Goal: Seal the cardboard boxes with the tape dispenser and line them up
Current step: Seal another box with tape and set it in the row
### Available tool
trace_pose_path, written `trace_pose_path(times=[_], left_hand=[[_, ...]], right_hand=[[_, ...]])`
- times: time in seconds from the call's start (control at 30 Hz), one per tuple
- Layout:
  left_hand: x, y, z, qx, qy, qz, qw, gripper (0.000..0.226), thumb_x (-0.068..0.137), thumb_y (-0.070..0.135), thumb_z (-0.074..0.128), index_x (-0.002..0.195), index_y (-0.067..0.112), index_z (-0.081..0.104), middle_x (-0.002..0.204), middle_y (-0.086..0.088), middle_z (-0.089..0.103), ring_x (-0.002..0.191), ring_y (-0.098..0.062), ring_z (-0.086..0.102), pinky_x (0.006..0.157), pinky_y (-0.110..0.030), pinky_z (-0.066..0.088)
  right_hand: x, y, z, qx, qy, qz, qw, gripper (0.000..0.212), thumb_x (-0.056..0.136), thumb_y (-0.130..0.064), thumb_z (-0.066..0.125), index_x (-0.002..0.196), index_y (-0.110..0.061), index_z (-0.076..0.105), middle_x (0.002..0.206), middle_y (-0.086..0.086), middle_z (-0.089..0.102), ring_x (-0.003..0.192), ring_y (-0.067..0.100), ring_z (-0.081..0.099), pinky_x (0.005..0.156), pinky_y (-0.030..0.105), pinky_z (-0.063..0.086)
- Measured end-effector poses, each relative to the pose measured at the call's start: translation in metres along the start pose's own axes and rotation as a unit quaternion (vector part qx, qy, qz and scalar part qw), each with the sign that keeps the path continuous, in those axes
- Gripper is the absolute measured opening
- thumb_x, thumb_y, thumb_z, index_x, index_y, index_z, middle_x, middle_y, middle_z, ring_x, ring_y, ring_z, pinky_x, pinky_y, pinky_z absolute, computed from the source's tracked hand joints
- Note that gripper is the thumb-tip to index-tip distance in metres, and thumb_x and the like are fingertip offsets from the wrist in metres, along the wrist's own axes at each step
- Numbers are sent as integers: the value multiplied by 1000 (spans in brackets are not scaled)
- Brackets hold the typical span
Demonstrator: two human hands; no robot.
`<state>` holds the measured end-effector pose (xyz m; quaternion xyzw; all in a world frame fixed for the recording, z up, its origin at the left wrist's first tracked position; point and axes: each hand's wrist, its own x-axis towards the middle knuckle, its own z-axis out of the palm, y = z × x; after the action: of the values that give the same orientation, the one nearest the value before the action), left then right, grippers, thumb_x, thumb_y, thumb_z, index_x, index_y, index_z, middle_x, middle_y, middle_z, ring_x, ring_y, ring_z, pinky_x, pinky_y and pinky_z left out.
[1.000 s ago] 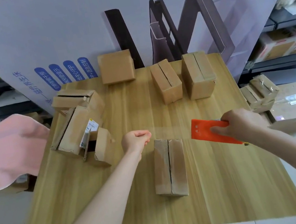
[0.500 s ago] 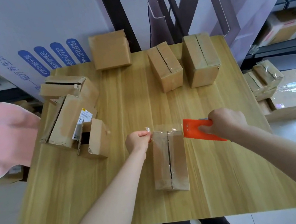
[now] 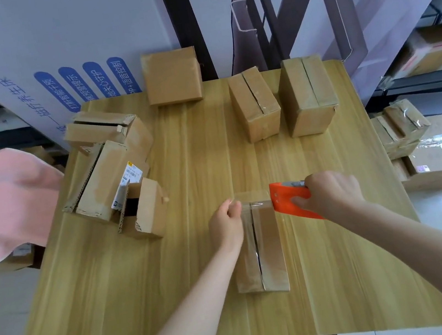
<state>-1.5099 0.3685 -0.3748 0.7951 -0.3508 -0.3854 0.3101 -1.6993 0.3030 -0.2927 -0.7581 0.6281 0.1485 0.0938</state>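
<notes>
1. The left hand (image 3: 227,221) is pinching the free end of a clear tape strip (image 3: 256,205), fingers curled, at the far left corner of a box top.
2. The right hand (image 3: 331,196) is gripping the orange tape dispenser (image 3: 284,200), fingers wrapped round its body. The dispenser is pressing against the far right corner of the same box.
3. That cardboard box (image 3: 259,251) is lying lengthwise near the front edge of the bench (image 3: 147,294), a little right of centre. Its top seam is gaping darkly, and the tape is stretching across its far end between the two hands.
4. Open wood is running from this box to the left edge, the right edge and the bench's middle.
5. Two closed boxes (image 3: 254,104) (image 3: 308,95) are standing side by side toward the far right corner, with a square box (image 3: 172,76) sitting at the far edge.
6. A cluster of opened boxes (image 3: 110,167), flaps loose, is crowding the left edge.
7. A white panel (image 3: 50,49) with blue labels and a dark frame (image 3: 290,11) are rising behind the far edge. A pink cloth (image 3: 2,202) is hanging off to the left, and more cartons (image 3: 401,127) are sitting beyond the right edge.
</notes>
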Motion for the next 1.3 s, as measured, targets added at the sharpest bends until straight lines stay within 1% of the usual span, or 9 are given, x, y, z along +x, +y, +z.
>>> trace_pose_path(times=[0.43, 0.5, 0.6, 0.73, 0.87, 0.93, 1.03, 1.17, 1.3], left_hand=[[-1, -22, 15, -49, 33, 30, 998, 38, 102, 23, 39, 138, 15, 49, 136, 0, 55, 128, -16, 47, 98, -20, 33], [1, -23, 16, -46, 38, 15, 998, 36, 102, 25, 40, 135, 16, 51, 131, -1, 58, 124, -18, 51, 97, -24, 38], [3, -22, 19, -33, 39, -12, 999, 37, 101, 30, 39, 133, 15, 51, 129, -2, 58, 120, -20, 52, 101, -34, 42], [3, -21, 20, -27, 50, -17, 998, 35, 101, 30, 38, 130, 14, 51, 126, -1, 58, 117, -21, 54, 97, -32, 42], [-3, -15, 30, -58, 89, -32, 994, 32, 101, 27, 37, 121, 10, 54, 116, -3, 60, 108, -24, 57, 87, -31, 43], [-5, -13, 35, -81, 110, -26, 990, 25, 99, 24, 36, 105, 9, 56, 100, -5, 60, 94, -28, 59, 81, -37, 47], [-3, -11, 36, -81, 112, -36, 990, 24, 96, 23, 33, 100, 11, 53, 97, -7, 57, 91, -30, 56, 84, -44, 48], [-2, -7, 30, -99, 73, -61, 990, 23, 98, 23, 38, 111, 11, 53, 108, -5, 55, 105, -30, 55, 92, -40, 45], [-8, -8, 21, -27, 114, -11, 993, 48, 95, 23, 54, 139, 10, 42, 138, -10, 46, 129, -28, 41, 106, -40, 37]], right_hand=[[7, -34, -3, -2, 10, -29, 1000, 22, 91, -43, 53, 100, -26, 64, 68, -8, 50, 71, 16, 57, 63, 26, 46], [8, -41, 11, 6, 8, -32, 999, 17, 92, -39, 52, 91, -26, 64, 65, -7, 47, 72, 18, 62, 62, 27, 43], [13, -37, 30, 40, -11, 20, 999, 34, 91, -43, 51, 64, -22, 49, 58, -8, 46, 64, 17, 58, 54, 24, 39], [6, -11, 42, 145, -19, 117, 982, 42, 86, -57, 52, 77, -17, 64, 64, -4, 60, 55, 16, 62, 50, 22, 43], [-20, 0, 34, 354, 56, 188, 915, 45, 86, -53, 56, 69, -12, 64, 57, 4, 61, 43, 24, 62, 47, 31, 53], [-38, -7, 24, 503, 104, 208, 833, 47, 87, -44, 63, 64, -3, 61, 52, 9, 56, 39, 23, 56, 39, 36, 52], [-59, -24, 24, 623, 117, 248, 733, 46, 88, -35, 66, 61, 1, 57, 51, 8, 50, 41, 16, 49, 36, 23, 39], [-66, -39, 33, 673, 94, 297, 671, 46, 89, -41, 64, 66, -2, 58, 60, 6, 54, 57, 21, 51, 51, 28, 38], [-69, -39, 30, 680, 101, 296, 663, 42, 89, -41, 63, 64, -8, 57, 62, 7, 56, 55, 19, 52, 51, 28, 38]])
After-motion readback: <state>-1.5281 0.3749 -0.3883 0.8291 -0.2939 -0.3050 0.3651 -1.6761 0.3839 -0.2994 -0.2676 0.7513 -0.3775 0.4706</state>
